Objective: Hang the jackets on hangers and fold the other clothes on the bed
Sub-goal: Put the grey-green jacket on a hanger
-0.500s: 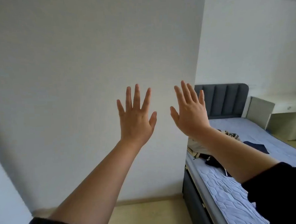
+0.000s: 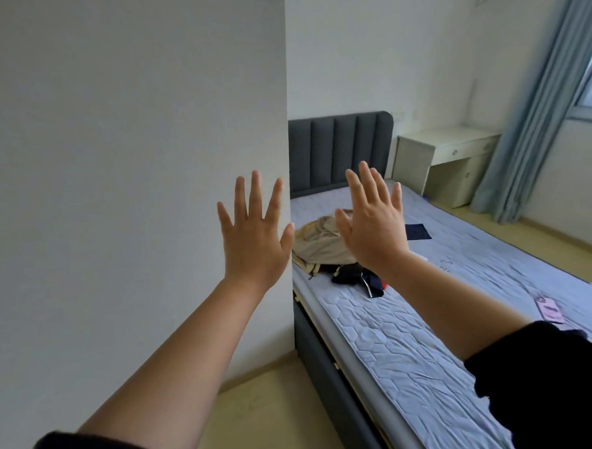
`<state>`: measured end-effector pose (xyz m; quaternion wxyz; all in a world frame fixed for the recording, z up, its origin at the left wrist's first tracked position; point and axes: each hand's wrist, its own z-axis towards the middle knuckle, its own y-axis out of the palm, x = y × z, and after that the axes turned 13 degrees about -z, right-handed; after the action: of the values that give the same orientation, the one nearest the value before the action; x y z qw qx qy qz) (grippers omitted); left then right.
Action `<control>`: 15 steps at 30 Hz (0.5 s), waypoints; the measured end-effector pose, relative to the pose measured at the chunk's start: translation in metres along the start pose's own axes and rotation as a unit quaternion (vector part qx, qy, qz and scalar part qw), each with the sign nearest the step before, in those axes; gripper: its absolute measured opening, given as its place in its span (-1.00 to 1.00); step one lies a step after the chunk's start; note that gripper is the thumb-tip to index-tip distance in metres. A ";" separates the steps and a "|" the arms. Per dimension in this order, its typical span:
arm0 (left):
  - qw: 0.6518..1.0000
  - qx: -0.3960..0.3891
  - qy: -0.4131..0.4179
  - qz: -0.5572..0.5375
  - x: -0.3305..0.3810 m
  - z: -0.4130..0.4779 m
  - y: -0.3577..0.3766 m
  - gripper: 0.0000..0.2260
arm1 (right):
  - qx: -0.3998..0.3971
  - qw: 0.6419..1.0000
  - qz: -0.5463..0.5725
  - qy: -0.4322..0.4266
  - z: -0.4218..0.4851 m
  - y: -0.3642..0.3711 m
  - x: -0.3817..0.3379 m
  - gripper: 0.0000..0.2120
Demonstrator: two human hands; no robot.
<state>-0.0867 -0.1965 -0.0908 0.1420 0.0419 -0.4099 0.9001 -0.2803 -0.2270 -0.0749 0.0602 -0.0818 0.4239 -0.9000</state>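
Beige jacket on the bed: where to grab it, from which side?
Probably the raised fold on top of the beige jacket, coming from above: it lies in a crumpled heap by the bed's left edge, no collar or sleeve discernible, and dark clothes crowd its near side. Right hand partly hides it.

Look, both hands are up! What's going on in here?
Nothing is being handled yet. The person holds the left hand and right hand up in the air, fingers spread, both empty. On the bed ahead lie a crumpled beige garment, a heap of dark clothes beside it, and a small navy piece farther back, all untouched.
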 end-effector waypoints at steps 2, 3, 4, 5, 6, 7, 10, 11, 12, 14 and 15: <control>1.000 -0.015 0.006 -0.014 0.013 0.023 0.038 -0.41 | -0.012 1.000 -0.012 0.010 0.013 0.032 0.029 -0.36; 0.999 -0.026 0.008 -0.019 0.020 0.036 0.057 -0.42 | -0.019 1.000 -0.016 0.012 0.021 0.048 0.042 -0.37; 0.999 -0.038 0.009 -0.025 0.027 0.050 0.076 -0.42 | -0.027 0.999 -0.017 0.014 0.029 0.064 0.056 -0.37; 0.998 -0.049 0.009 -0.030 0.032 0.065 0.095 -0.42 | -0.033 0.999 -0.018 0.016 0.039 0.080 0.071 -0.36; 0.998 -0.057 0.008 -0.032 0.037 0.080 0.113 -0.42 | -0.037 0.999 -0.019 0.019 0.050 0.096 0.084 -0.35; 0.997 -0.063 0.007 -0.033 0.041 0.096 0.131 -0.42 | -0.041 0.999 -0.020 0.021 0.061 0.111 0.097 -0.35; 0.996 -0.082 0.003 -0.034 0.050 0.136 0.178 -0.42 | -0.057 0.998 -0.009 0.028 0.094 0.156 0.128 -0.36; 0.996 -0.084 0.002 -0.036 0.051 0.147 0.192 -0.42 | -0.057 0.998 -0.006 0.027 0.103 0.170 0.136 -0.36; 0.995 -0.088 0.001 -0.036 0.051 0.156 0.206 -0.42 | -0.056 0.998 -0.003 0.022 0.113 0.184 0.142 -0.36; 0.994 -0.100 -0.002 -0.035 0.050 0.169 0.231 -0.42 | -0.063 0.998 0.004 0.019 0.127 0.209 0.150 -0.36; 0.994 -0.108 -0.004 -0.035 0.048 0.174 0.243 -0.42 | -0.070 0.997 0.010 0.021 0.132 0.222 0.153 -0.35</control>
<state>-0.2104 -0.4678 -0.1427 0.1759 0.0444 -0.5035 0.8448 -0.3948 -0.4940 -0.1486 0.0544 -0.0625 0.4875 -0.8692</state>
